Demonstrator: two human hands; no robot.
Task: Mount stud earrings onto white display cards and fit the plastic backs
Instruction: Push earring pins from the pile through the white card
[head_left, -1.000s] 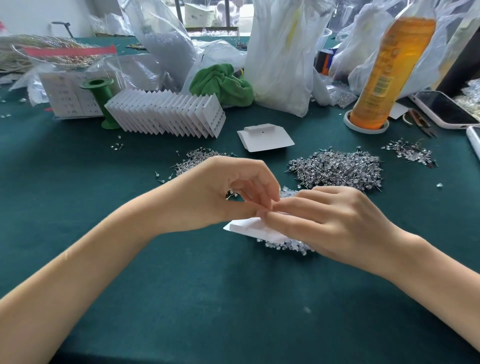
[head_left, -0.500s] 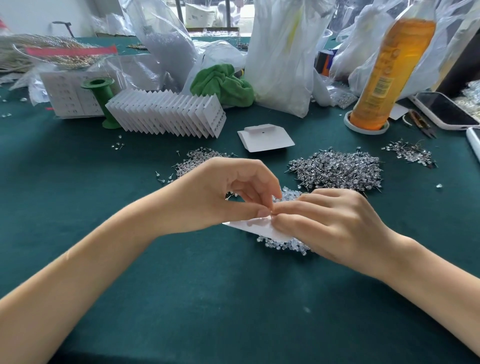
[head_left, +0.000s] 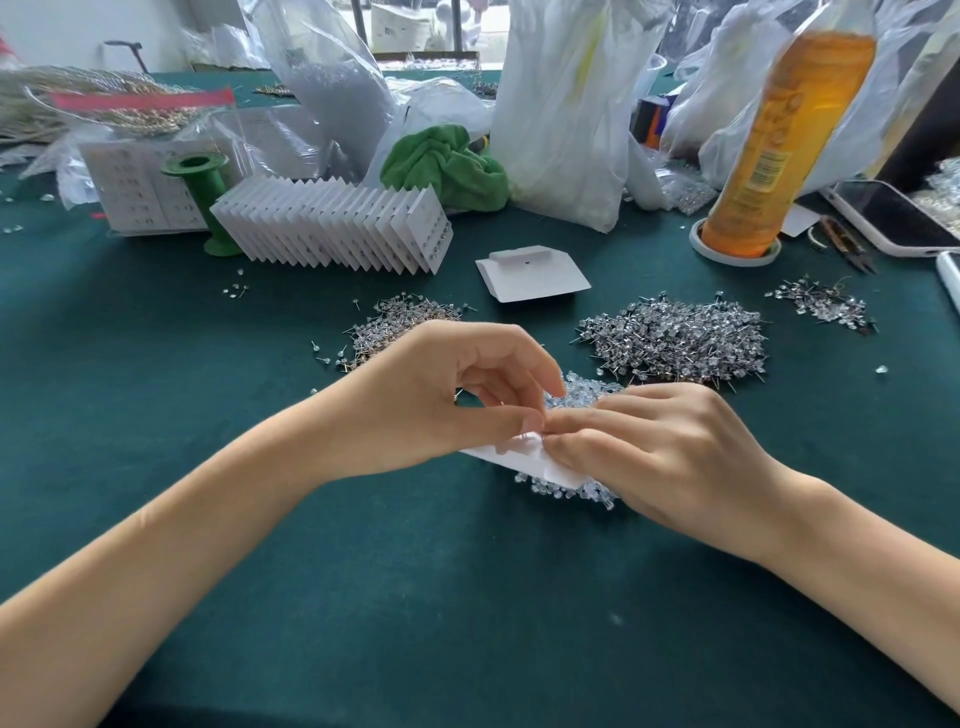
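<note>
My left hand pinches the upper edge of a white display card between thumb and fingers, just above the green table. My right hand meets it from the right, fingertips pressed together at the same card edge; whatever small part they hold is hidden. Under the card lies a heap of clear plastic backs. A big pile of silver stud earrings sits behind my right hand, a smaller pile behind my left.
A fanned row of filled white cards stands at the back left beside a green spool. A blank card stack, an orange bottle, a phone, snips, plastic bags and a green cloth crowd the back.
The card has tilted and shifted slightly right between my hands. My right fingertips have curled in closer to my left thumb at the card's edge.
</note>
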